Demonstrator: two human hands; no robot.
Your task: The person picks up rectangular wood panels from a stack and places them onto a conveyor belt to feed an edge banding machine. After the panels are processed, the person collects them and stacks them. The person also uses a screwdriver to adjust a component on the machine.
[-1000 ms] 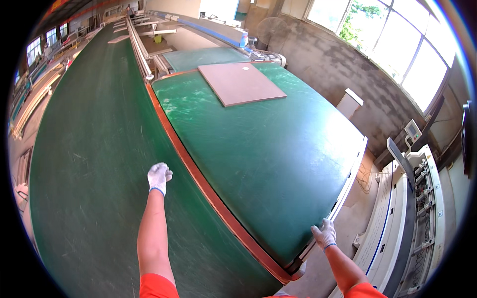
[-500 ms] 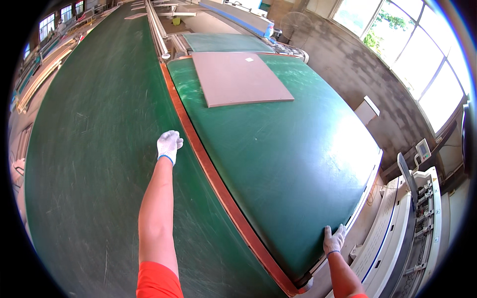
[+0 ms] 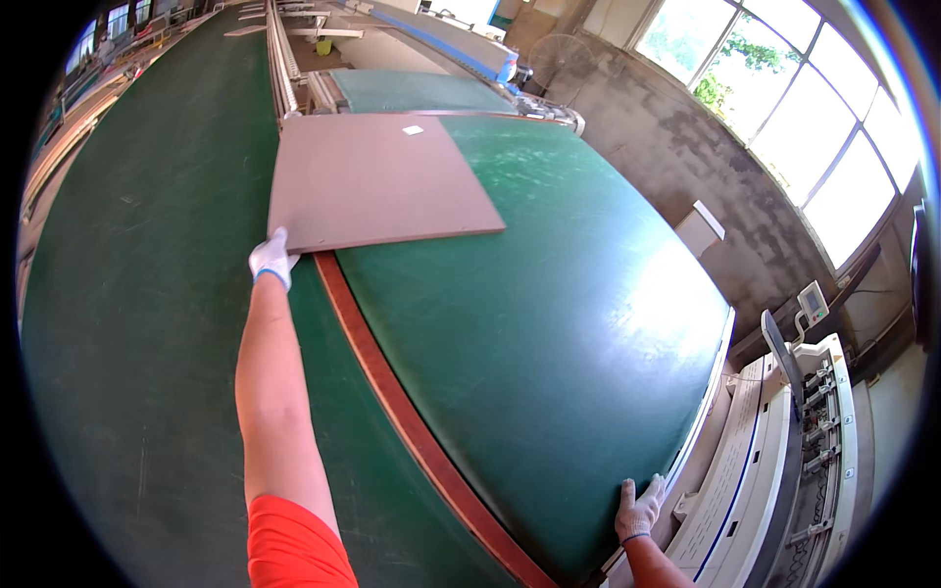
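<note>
A flat pinkish-brown board (image 3: 382,186) with a small white label (image 3: 413,129) lies across the far left part of the green conveyor belt (image 3: 510,343). Its left side reaches over the reddish-brown strip (image 3: 377,377) onto the neighbouring long green belt (image 3: 147,343). At the board's near left corner, my left hand (image 3: 272,257), in a white knit glove, is closed on the edge; the fingers under it are partly hidden. My right hand (image 3: 639,508), gloved too, rests on the right rim of the conveyor belt near its front end, thumb and fingers apart, holding nothing.
Past the belt's right edge stands a pale machine (image 3: 740,480) with a small screen (image 3: 812,302) on an arm. A metal rail (image 3: 282,59) runs along the far side. A fan (image 3: 561,59) stands by the back wall, and large windows (image 3: 784,108) are at the right.
The board has shifted left and nearer, now overlapping the long belt. My left hand has gone from a loose fist above that belt to the board's corner. My right hand stays at the rim.
</note>
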